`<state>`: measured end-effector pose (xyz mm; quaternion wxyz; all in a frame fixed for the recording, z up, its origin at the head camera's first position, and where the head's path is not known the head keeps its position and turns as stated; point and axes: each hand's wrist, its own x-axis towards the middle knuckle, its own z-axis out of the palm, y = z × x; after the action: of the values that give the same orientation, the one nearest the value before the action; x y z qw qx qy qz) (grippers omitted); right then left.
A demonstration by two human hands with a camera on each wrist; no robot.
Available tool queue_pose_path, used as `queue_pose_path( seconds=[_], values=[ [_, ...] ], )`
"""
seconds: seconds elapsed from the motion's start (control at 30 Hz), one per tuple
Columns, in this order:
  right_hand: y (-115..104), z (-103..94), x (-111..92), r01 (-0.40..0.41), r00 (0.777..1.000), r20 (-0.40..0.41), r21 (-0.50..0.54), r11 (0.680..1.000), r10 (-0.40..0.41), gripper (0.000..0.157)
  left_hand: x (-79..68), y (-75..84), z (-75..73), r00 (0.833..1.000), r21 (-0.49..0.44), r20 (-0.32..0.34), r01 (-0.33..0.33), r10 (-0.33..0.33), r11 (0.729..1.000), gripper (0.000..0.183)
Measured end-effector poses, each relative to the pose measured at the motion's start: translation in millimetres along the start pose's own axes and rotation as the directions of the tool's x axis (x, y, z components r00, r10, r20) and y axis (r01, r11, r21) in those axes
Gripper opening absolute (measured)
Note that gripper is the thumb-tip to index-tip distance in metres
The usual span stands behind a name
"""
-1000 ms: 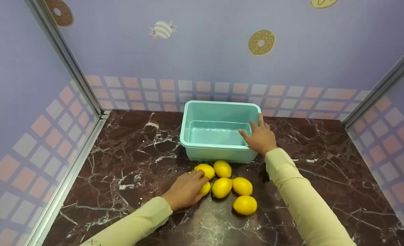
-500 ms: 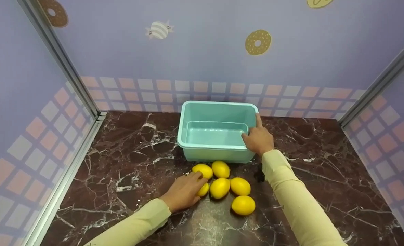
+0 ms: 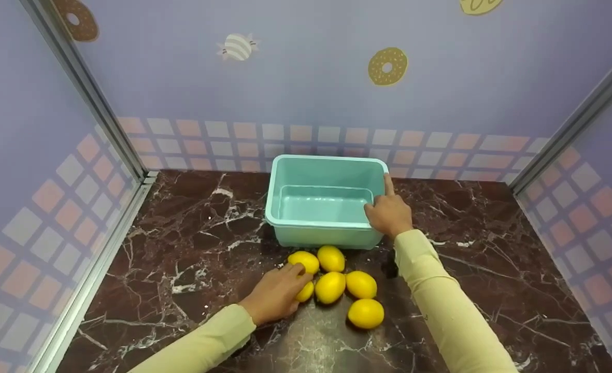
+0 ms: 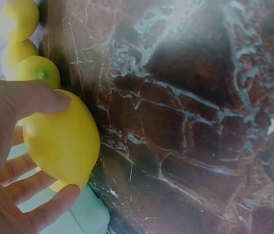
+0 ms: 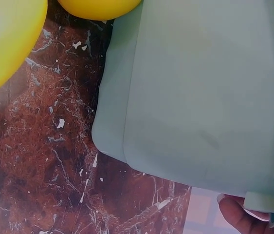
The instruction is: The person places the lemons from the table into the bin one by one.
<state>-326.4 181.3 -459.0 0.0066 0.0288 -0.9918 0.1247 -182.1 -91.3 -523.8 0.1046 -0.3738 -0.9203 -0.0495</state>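
Note:
My left hand (image 3: 275, 293) grips a yellow lemon (image 4: 63, 139) on the table. In the left wrist view the thumb lies on one side of it and the fingers curl round the other. Most of this lemon is hidden under the hand in the head view. Several more lemons (image 3: 330, 287) lie in a cluster just to the right. My right hand (image 3: 390, 213) holds the right rim of a pale green plastic basin (image 3: 324, 225). Its index finger points along the rim, and curled fingertips (image 5: 241, 214) show under the rim in the right wrist view.
Behind the lemons, the basin stands near the patterned back wall (image 3: 306, 88), with nothing visible inside. Dark red marbled tabletop (image 3: 202, 238) spreads around both hands. Side panels with metal edge strips (image 3: 93, 254) bound the table left and right.
The right hand's spread fingers have closed on the basin's right rim. My left hand stays at the same lemon. The whole head view has shifted slightly.

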Motion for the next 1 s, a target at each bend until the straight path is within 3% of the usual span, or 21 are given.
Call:
queue_pose_path(
  seconds=[0.33, 1.0],
  values=[
    [-1.1, 0.6, -1.6, -0.019, 1.000, 0.013, -0.007, 1.000, 0.019, 0.044, -1.2, 0.2, -6.1, 0.999, -0.041, 0.042, 0.013, -0.011, 0.999, 0.049],
    [-3.1, -0.7, -1.2, -0.021, 1.000, 0.004, -0.008, 1.000, 0.021, 0.044, 3.3, 1.6, -15.3, 1.000, -0.051, 0.017, -0.006, 0.007, 0.999, 0.048]
  ],
)
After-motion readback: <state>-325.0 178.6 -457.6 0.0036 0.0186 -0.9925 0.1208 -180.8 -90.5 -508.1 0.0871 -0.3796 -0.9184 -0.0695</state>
